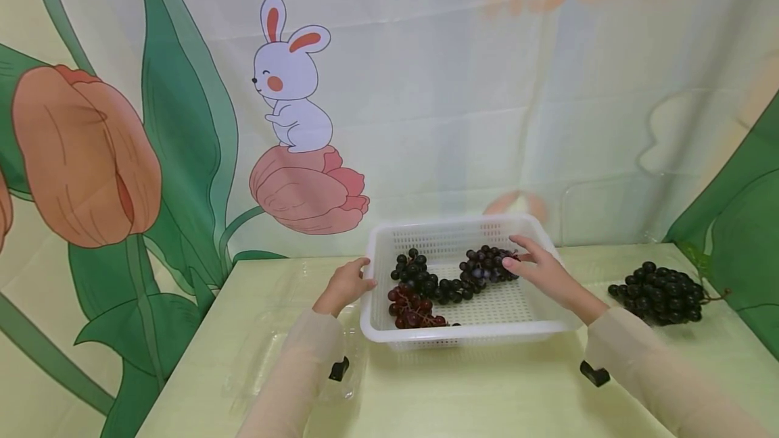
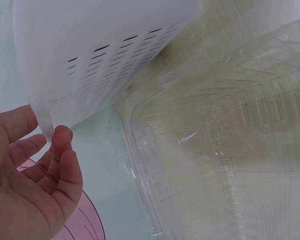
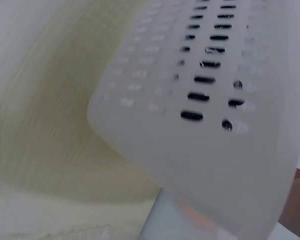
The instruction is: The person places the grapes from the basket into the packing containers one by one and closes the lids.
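My left hand (image 2: 32,192) grips the edge of a white slotted basket (image 2: 100,30), a clear plastic container (image 2: 225,150) beside it.

Counter (image 1: 475,391): covered in pale yellow-green.
Backdrop (image 1: 438,100): creased, printed with orange tulips (image 1: 85,161), green leaves (image 1: 176,86) and a white rabbit (image 1: 298,113), faintly lettered above in orange.
Light: softly diffused.

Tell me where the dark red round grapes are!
In the head view, the dark red round grapes lie at the near left inside the white rectangular plastic basket, beside round black grapes.

Smooth, matt plastic basket (image 1: 481,331)
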Tool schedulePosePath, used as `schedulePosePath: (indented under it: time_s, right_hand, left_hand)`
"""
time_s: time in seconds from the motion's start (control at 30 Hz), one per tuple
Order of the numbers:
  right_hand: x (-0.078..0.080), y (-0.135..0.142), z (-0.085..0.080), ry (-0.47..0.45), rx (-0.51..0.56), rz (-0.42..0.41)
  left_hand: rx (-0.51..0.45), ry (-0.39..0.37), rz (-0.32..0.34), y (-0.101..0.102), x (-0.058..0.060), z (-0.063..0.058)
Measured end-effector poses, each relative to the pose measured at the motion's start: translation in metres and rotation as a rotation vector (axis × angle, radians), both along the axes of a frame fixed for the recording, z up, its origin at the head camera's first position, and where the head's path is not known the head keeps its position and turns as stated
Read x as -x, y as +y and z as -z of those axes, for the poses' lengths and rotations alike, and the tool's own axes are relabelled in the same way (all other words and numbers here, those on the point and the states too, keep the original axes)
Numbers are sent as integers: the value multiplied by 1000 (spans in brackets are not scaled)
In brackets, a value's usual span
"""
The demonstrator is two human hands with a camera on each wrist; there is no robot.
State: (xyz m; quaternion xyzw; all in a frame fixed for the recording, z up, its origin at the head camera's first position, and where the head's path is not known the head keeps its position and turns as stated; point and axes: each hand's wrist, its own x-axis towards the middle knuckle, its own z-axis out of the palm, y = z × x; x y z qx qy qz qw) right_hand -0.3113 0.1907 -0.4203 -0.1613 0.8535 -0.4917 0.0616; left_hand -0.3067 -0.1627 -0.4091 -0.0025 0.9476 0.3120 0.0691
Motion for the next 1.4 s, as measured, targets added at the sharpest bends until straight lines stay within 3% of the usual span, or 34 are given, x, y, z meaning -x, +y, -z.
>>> schedulePosePath:
  time_s: [0.3,1.4]
  right_hand:
    - [-5,-21,15,26,-18,-27]
    - [-6,-92,25,-152,7,-157]
  left_hand:
    - [3,12,4,0,0,-1]
    - [-8,15,-3,-1,0,0]
